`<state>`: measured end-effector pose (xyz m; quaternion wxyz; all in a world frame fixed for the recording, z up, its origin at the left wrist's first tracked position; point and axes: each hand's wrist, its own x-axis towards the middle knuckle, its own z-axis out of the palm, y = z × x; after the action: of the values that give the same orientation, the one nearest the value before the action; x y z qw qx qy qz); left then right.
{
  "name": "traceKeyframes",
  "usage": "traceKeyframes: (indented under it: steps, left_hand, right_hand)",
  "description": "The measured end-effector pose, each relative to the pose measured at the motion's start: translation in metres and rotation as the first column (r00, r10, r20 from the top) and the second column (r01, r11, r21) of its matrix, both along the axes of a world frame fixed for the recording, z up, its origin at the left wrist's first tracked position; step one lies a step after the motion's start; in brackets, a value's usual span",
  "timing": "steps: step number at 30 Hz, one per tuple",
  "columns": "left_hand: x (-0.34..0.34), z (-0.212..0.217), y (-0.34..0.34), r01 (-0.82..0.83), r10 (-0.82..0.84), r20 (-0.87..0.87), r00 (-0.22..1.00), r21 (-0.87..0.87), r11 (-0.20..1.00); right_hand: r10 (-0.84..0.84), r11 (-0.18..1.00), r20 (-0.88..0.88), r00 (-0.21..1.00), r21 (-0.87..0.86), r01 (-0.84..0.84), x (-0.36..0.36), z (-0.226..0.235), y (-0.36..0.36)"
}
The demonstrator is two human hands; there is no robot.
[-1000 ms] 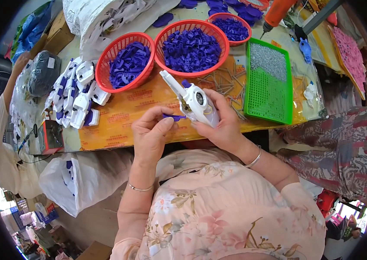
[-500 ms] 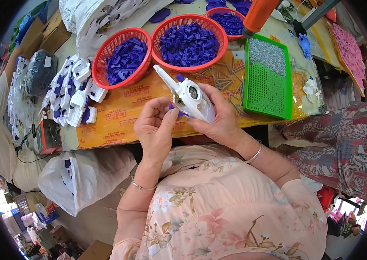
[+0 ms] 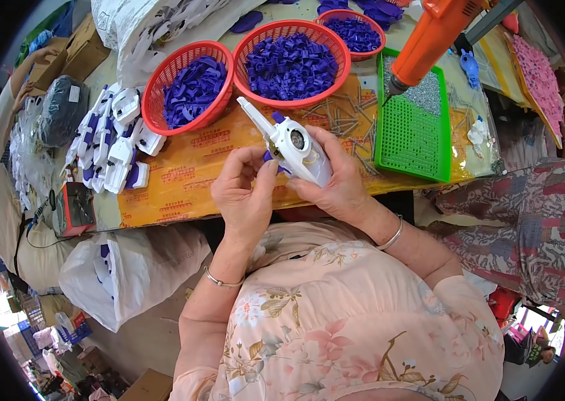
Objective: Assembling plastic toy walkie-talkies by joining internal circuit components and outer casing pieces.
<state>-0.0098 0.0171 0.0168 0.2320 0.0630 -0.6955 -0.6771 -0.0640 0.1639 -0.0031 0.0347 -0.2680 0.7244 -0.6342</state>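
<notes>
My right hand (image 3: 337,175) grips a white plastic toy-gun-like shell (image 3: 309,164) from its right side. The shell has a round dark window, a long white spout pointing up and left, and a purple tab on top. On its left side my left hand (image 3: 244,194) pinches a small purple plastic piece (image 3: 268,156) between thumb and fingers, close against the shell. The fingers partly cover that piece. An orange electric screwdriver (image 3: 433,40) hangs to the right, its tip over a green perforated basket (image 3: 413,144) that holds small screws at its far end.
Red baskets (image 3: 289,104) of purple plastic parts stand behind my hands. Several white-and-purple shells (image 3: 119,167) lie piled at the left, near a small dark-and-red box (image 3: 75,208). Loose metal pins (image 3: 342,123) are scattered beside the green basket. A white bag (image 3: 129,274) hangs below the table edge.
The orange screwdriver has swung down and toward me over the green basket. Both hands and the shell have shifted only slightly. Another person's hand has come over the cardboard box at far left.
</notes>
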Motion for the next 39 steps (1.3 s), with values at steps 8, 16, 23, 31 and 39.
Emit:
traceKeyframes:
  steps: [8, 16, 23, 31, 39]
  left_hand:
    - [-0.003, 0.004, 0.000, 0.037, -0.042, 0.045, 0.998, 0.099, 0.994]
    - [-0.003, 0.003, 0.001, -0.007, 0.007, 0.005, 1.000, -0.066, 0.998]
    - [-0.006, -0.003, -0.003, -0.030, 0.011, -0.068, 0.998, -0.289, 0.957]
    - [-0.009, 0.001, -0.001, -0.014, 0.013, -0.006, 1.000, -0.234, 0.972]
    - [-0.009, 0.000, -0.001, -0.036, 0.045, 0.055, 0.997, -0.154, 0.987]
  right_hand:
    - [0.011, 1.000, 0.037, 0.999, -0.014, -0.011, -0.001, 0.001, 0.002]
    - [-0.013, 1.000, 0.006, 1.000, -0.005, 0.013, 0.001, 0.000, 0.001]
    - [-0.041, 0.999, -0.009, 0.999, -0.012, 0.041, 0.001, -0.001, 0.000]
    - [-0.050, 0.999, -0.071, 0.996, 0.001, 0.050, 0.000, -0.003, 0.000]
    - [-0.061, 0.998, -0.059, 0.996, 0.000, 0.061, 0.000, 0.001, 0.000]
